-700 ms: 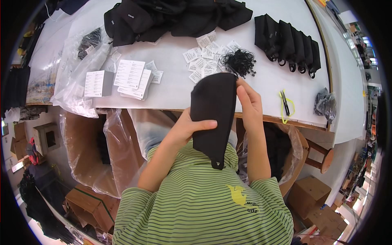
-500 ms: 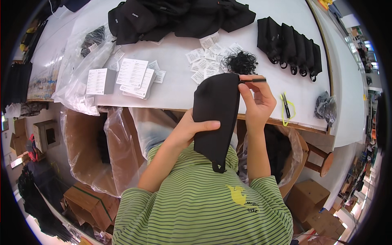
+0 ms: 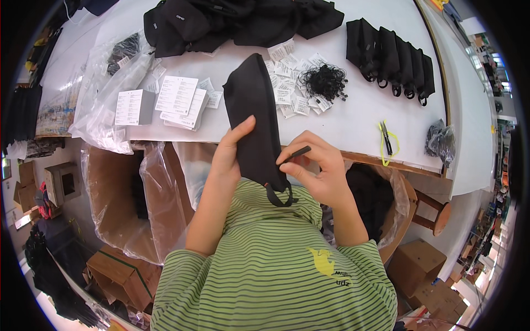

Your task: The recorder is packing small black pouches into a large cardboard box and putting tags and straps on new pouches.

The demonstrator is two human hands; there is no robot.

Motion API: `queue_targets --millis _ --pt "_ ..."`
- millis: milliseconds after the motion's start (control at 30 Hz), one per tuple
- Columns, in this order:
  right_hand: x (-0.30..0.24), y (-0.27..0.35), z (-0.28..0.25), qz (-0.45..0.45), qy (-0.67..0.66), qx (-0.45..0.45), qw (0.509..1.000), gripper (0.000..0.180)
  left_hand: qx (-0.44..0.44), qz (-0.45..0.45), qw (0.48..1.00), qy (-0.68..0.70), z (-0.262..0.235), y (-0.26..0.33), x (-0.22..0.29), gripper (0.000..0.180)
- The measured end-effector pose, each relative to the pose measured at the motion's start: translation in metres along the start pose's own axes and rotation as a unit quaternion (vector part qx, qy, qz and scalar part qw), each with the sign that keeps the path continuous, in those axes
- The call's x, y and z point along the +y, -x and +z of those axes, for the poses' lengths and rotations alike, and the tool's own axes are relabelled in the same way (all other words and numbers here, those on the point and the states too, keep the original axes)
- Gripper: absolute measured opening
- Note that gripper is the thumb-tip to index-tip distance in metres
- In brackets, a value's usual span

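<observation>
A slim black fabric pouch stands tilted above the table's front edge, its top leaning left. My left hand grips it from the left, with the thumb lying across its face. A small loop hangs at the lower end, near a tiny red tag. Beside the pouch's lower right edge, my right hand is pinched on a short black strip that looks like a zip pull. Its fingertips touch or nearly touch the seam; how the strip joins the pouch is hidden.
Behind the pouch lie white printed tags and a heap of black cords. Black pouches form a pile and a row. White card stacks, a plastic bag, yellow-corded snips and lined cartons surround my work spot.
The pouch has moved up and left and tilted. My right hand has travelled from its upper corner down to near the loop end, still pinching the black strip.
</observation>
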State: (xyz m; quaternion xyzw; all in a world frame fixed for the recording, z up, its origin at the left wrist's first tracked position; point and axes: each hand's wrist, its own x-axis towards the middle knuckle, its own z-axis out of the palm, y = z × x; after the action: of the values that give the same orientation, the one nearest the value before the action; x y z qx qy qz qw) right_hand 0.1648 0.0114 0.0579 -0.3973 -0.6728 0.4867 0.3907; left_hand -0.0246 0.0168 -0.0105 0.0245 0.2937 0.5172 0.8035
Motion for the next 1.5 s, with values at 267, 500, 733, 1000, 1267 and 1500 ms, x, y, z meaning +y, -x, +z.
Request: queue_targets --millis 267,500,733,1000,1267,1500 --pt "-0.012 0.001 -0.002 0.025 -0.006 -0.066 0.997 0.007 0.0 -0.017 0.998 0.061 -0.004 -0.006 -0.002 0.029" --pt "-0.01 0.006 -0.003 0.025 0.003 -0.069 0.997 0.007 0.014 -0.019 0.998 0.049 -0.006 -0.009 -0.004 0.03" --pt "-0.009 0.01 -0.002 0.033 0.007 -0.081 0.996 0.008 0.021 -0.018 0.998 0.047 -0.011 -0.011 -0.002 0.03" --pt "-0.012 0.004 0.012 -0.073 0.045 0.016 0.996 0.016 0.028 -0.04 0.998 0.024 0.005 -0.004 -0.004 0.031" --pt "-0.013 0.009 0.016 -0.078 0.073 -0.008 0.994 0.018 0.021 -0.007 0.999 0.034 -0.006 -0.003 0.0 0.029" --pt "-0.005 0.006 0.022 -0.181 0.113 0.033 0.976 0.019 0.014 -0.009 0.999 -0.028 -0.001 0.004 -0.006 0.029"
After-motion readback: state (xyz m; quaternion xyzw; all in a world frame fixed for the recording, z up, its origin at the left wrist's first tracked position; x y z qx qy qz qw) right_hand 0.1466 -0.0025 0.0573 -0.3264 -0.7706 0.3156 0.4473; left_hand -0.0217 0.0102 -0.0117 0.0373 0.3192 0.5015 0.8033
